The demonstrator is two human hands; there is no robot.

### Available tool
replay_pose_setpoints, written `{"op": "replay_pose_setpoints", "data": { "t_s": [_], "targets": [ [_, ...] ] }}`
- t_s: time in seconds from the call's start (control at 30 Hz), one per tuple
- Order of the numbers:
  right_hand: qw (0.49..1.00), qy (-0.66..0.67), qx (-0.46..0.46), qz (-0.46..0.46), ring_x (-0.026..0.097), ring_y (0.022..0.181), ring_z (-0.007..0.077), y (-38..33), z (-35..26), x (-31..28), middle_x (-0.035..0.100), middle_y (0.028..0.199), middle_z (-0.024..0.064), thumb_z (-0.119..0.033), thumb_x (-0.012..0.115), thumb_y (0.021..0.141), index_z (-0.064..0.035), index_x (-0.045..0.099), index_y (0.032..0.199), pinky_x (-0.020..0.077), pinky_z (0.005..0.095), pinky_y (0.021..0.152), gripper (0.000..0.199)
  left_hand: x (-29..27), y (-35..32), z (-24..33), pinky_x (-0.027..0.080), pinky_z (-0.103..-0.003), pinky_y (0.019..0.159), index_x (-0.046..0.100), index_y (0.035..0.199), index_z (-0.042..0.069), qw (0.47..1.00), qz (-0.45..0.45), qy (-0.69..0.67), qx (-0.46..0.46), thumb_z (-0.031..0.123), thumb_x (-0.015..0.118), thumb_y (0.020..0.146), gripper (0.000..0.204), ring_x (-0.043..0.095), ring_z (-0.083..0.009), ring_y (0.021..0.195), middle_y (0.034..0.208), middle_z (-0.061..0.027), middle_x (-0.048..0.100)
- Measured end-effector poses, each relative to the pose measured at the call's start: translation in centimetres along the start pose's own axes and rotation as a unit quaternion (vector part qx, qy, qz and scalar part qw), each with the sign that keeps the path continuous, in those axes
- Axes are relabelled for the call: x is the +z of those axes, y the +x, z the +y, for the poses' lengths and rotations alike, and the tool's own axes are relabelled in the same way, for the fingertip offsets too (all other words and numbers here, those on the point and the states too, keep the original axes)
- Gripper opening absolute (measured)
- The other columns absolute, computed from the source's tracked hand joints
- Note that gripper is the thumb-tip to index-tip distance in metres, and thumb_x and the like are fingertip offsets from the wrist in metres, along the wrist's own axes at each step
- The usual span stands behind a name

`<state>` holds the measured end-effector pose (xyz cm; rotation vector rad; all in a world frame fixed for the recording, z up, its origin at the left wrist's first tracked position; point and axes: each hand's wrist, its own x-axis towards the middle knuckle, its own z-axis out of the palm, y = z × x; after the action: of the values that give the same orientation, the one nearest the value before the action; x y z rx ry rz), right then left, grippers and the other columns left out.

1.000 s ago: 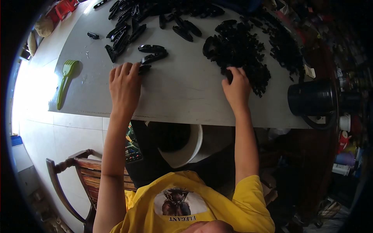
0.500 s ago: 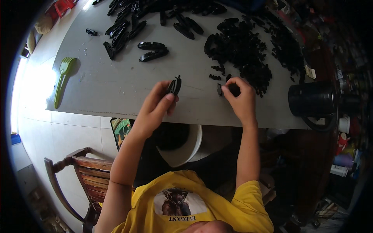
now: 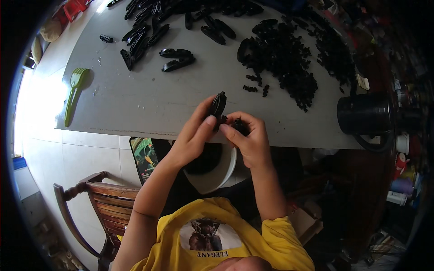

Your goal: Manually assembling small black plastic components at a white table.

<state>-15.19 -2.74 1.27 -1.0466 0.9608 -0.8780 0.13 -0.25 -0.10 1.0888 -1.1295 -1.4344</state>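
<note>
Near the table's front edge, my left hand (image 3: 195,134) grips a glossy black curved plastic piece (image 3: 219,104), slim and upright between thumb and fingers. My right hand (image 3: 251,140) is pinched close beside it, its fingertips at the lower end of that piece. Something small and black (image 3: 223,119) shows between the two hands, and more dark bits (image 3: 240,125) are within the curl of my right fingers; their exact shape is hidden. Beyond my hands lie two similar curved black pieces (image 3: 178,63). A heap of small black plastic parts (image 3: 289,63) spreads to the right, with several loose ones (image 3: 250,88) at its near edge.
More long black pieces (image 3: 140,38) cover the far left of the grey table (image 3: 135,99). At left lies a green plastic fork (image 3: 74,95). A black cylindrical container (image 3: 361,115) stands at the right edge. Below the front edge sits a white bucket (image 3: 228,174); a wooden chair (image 3: 106,201) is at lower left.
My right hand has moved left from the heap's near edge to meet my left hand, carrying a small black part. My left hand has shifted slightly right and turned the curved piece.
</note>
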Motion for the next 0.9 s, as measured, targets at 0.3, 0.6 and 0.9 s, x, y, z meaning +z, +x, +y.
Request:
{"op": "replay_pose_setpoints", "data": {
  "t_s": [0.3, 0.6, 0.9],
  "targets": [
    [0.994, 0.072, -0.027, 0.075, 0.044, 0.054, 0.0017, -0.1, -0.2, 0.7, 0.051, 0.066, -0.0038, -0.013, 0.071, 0.078, -0.0041, 0.056, 0.084, 0.029, 0.0155, 0.046, 0.018, 0.5, -0.7, 1.8, 0.042, -0.026, 0.078, 0.02, 0.143, 0.003, 0.991, -0.09, 0.097, 0.027, -0.001, 0.041, 0.087, 0.059, 0.051, -0.0185, 0.088, 0.111, -0.0123, 0.05],
    [0.974, 0.194, -0.078, 0.091, 0.053, 0.062, 0.0183, 1.0, 0.6, -5.3, 0.054, 0.075, 0.0078, -0.017, 0.057, 0.082, -0.0059, 0.051, 0.09, 0.0448, 0.0295, 0.055, 0.015, -2.3, 3.4, 1.5, 0.044, -0.04, 0.079, 0.049, 0.121, 0.01, 0.825, 0.089, 0.51, 0.227, 0.012, 0.06, 0.079, 0.044, 0.052, -0.032, 0.095, 0.101, -0.0124, 0.055],
    [0.725, -0.631, -0.216, 0.172, 0.062, 0.064, 0.0245, 6.0, -1.6, -5.1, 0.065, 0.078, 0.0096, -0.013, 0.066, 0.076, -0.0055, 0.061, 0.087, 0.0482, 0.0329, 0.059, 0.014, -6.8, 8.4, 0.8, 0.045, -0.036, 0.077, 0.054, 0.095, 0.008, 0.651, 0.232, 0.7, 0.179, 0.011, 0.062, 0.075, 0.021, 0.052, -0.0255, 0.094, 0.095, -0.008, 0.054]
  ]
}}
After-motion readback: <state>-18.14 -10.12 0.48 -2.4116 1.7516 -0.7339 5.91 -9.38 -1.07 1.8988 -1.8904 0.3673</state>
